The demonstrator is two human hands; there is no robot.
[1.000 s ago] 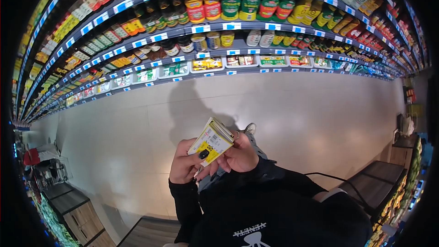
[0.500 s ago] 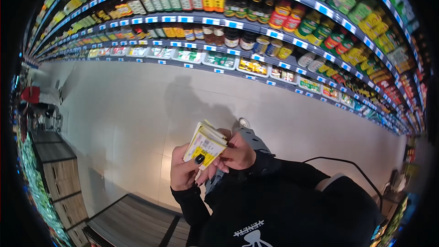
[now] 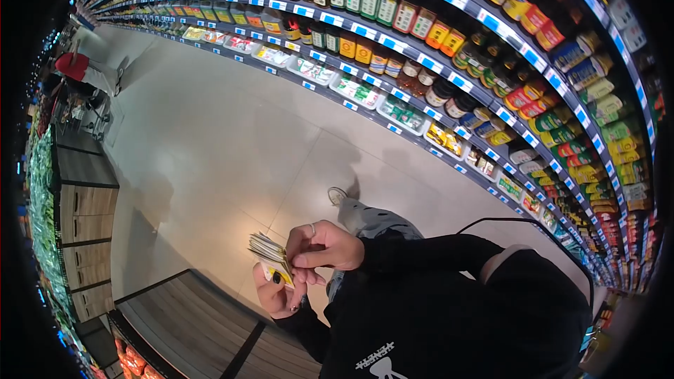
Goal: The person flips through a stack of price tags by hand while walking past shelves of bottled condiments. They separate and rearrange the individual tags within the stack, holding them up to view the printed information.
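Observation:
A thick stack of yellow-and-white price tags (image 3: 269,247) is held in front of my body, tilted so that its layered edges show. My left hand (image 3: 275,293) grips the lower side of the stack, its dark-nailed thumb pressed on the yellow face. My right hand (image 3: 328,245), with a ring on one finger, pinches the stack's right edge. Several fingertips of both hands meet beneath the tags. What is printed on them cannot be read.
Long shelves (image 3: 365,31) of bottles, jars and packets curve across the top and right. A wooden counter (image 3: 189,316) is at lower left, beside wooden cabinets (image 3: 88,238) topped with green goods. Farther off at left, a person in red (image 3: 74,65) is near a cart (image 3: 98,123).
The view has turned left. The stack has tipped from face-on to edge-on, and my right hand has moved up over its right side.

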